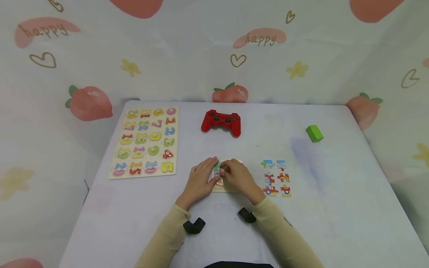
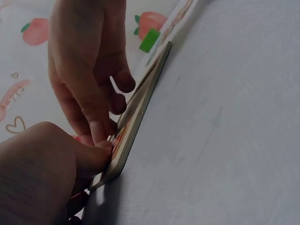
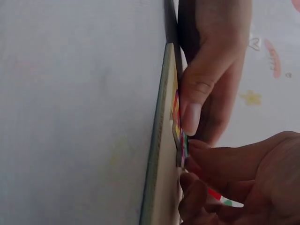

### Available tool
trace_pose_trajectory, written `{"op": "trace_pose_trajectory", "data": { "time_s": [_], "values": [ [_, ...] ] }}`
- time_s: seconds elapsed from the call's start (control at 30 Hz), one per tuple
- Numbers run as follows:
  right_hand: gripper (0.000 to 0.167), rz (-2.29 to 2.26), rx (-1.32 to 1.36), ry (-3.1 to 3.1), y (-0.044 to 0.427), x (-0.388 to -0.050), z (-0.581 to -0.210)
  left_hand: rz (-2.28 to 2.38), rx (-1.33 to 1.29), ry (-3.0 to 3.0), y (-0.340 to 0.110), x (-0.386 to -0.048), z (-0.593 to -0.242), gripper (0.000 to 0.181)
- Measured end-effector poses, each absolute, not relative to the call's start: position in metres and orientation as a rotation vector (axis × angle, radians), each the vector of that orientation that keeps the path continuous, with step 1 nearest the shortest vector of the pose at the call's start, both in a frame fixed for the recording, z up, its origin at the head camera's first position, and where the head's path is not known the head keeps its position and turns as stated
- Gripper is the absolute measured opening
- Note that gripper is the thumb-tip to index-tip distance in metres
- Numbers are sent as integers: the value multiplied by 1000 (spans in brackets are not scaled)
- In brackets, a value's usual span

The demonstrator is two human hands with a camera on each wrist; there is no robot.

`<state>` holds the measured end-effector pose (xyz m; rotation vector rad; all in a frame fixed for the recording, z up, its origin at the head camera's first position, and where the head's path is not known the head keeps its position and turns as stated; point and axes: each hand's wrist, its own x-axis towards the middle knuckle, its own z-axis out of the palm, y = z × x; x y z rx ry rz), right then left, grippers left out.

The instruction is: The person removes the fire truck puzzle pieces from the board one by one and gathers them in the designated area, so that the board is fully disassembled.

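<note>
A small wooden jigsaw board (image 1: 218, 189) lies on the table with colourful pieces along its left side. My left hand (image 1: 200, 181) rests along the board's left edge, its fingers fairly straight and its thumb touching the pieces. From the right, my right hand (image 1: 238, 179) reaches over the board and pinches a jigsaw piece (image 3: 184, 152) between thumb and fingertips, close to the left thumb. Fingers hide much of that piece and its picture. Right of the board lie several loose jigsaw pieces (image 1: 269, 179) in two columns.
A number puzzle board (image 1: 161, 145) lies at the left of the table (image 1: 335, 223). A red game controller (image 1: 221, 122) sits behind the jigsaw board, and a green block (image 1: 314, 133) stands at the back right. Black wrist-worn pieces (image 1: 194, 226) show near both sleeves.
</note>
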<state>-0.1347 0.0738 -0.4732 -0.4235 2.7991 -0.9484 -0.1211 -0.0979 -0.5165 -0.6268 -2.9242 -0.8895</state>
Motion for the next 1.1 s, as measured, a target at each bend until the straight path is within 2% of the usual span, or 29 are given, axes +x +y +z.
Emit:
{"op": "trace_pose_trajectory", "data": {
  "time_s": [0.4,0.67,0.87,1.1],
  "values": [
    [9,-1108,-321,2814,67,-136,-477,-927,-558,-2924,-94,-121,-515,57],
    [4,-1227,-194,2751,67,-139,-475,-1046,-437,-2892,-94,-122,-518,70],
    [9,-1312,-40,2672,68,-144,-479,-1134,-305,-2868,-93,-122,-515,71],
    [11,-1356,0,2565,69,-148,-482,-1197,-275,-2850,-91,-121,-509,70]
  ]
}}
